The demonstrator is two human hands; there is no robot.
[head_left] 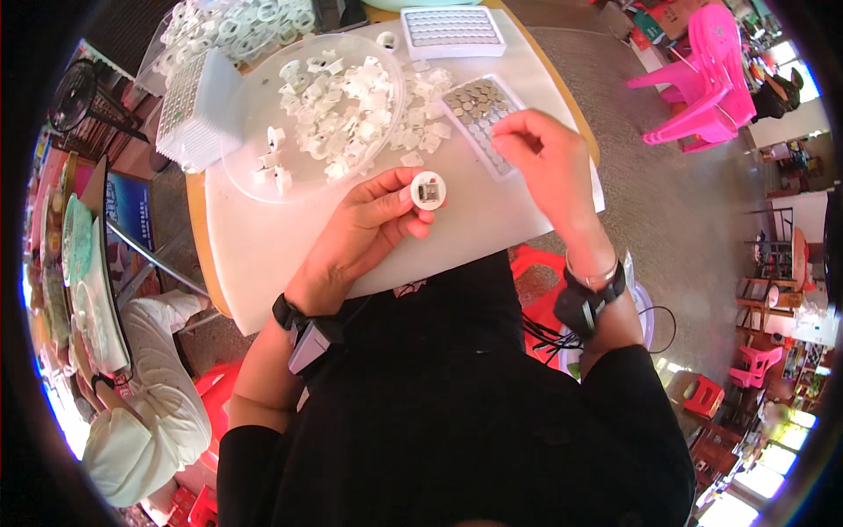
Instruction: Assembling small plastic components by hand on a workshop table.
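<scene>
Between the thumb and fingers of my left hand [373, 215] is a small round white plastic housing [428, 191], its square recess with metal parts facing up. My right hand [549, 158] hovers at the right edge of a white pocketed tray [499, 164], thumb and forefinger pinched together. Whatever is in that pinch, if anything, is too small to make out. Silver button cells [479, 98] lie loose over the tray's far part, and round discs sit in its pockets.
A clear round tray [250, 180] heaped with white plastic parts [351, 114] stands at left, more parts beside it. Behind are stacked white trays [195, 110], a bag of white rings [233, 31] and another filled tray [452, 31]. Another person [149, 395] sits at far left.
</scene>
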